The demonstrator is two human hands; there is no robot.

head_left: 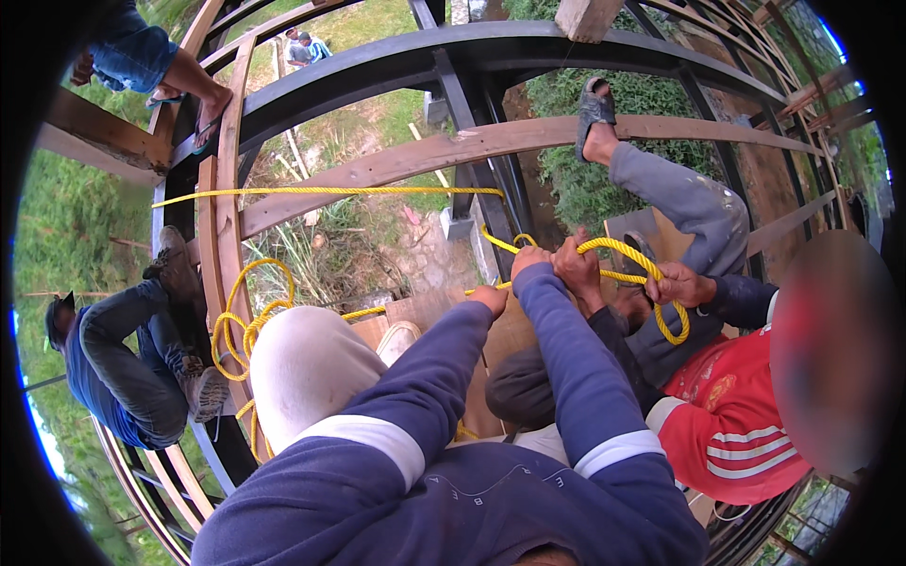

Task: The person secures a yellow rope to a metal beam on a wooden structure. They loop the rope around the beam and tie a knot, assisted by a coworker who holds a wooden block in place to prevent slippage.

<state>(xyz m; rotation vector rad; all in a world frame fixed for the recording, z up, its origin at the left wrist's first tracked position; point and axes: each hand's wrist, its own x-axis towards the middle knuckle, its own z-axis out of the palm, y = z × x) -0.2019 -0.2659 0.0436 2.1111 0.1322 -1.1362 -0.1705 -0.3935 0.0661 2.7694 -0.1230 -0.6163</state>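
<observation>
A yellow rope (pixel 363 313) runs through both of my hands. My left hand (pixel 490 300) is closed around it over the plywood boards (pixel 425 307). Slightly farther out and to the right, my right hand (pixel 530 262) grips the rope near a black steel beam (pixel 507 203). Close against my right hand is a co-worker's hand (pixel 578 271) on the same rope. That person's other hand (pixel 681 285) holds a thick looped part at the right. Fingers and sleeves hide part of the rope between us.
Loose rope coils (pixel 226 332) lie by my left knee. A wooden plank (pixel 377 170) crosses the steel frame, with open gaps down to the ground (pixel 349 245). One person (pixel 132 358) sits at the left; another person's leg (pixel 193 75) shows at the upper left.
</observation>
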